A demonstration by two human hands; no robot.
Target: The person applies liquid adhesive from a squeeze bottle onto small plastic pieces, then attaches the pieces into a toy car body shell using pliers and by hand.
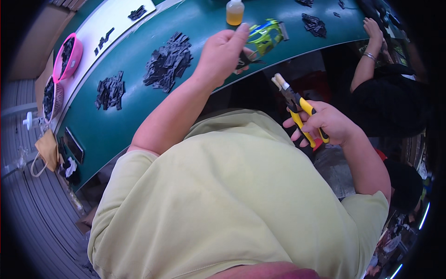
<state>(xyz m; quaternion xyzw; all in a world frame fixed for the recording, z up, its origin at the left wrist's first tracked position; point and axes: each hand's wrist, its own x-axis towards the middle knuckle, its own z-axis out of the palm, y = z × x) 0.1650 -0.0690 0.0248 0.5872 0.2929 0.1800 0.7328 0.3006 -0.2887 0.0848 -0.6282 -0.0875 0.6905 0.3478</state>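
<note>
Above the table's near edge, my left hand (219,56) is closed around a shiny lime-green and blue patterned piece (265,39) with a black part by my fingers; its exact kind is unclear. In my right hand (332,122) are pliers (294,100) with yellow-and-black handles. Cream-coloured covers sit on the pliers' jaw tips, which point up toward the table and stand apart from the green piece. Left of my left hand, a large heap of flat black pieces (168,61) lies on the green table (132,63), with a smaller heap of black pieces (110,91) beyond it.
Behind the green piece stands a bottle of amber liquid (234,13). Pink baskets (76,60) of black pieces are at the far left, near a phone (74,145). More black pieces (314,25) lie at the back right. Another person's arm (364,69) rests at the table's right.
</note>
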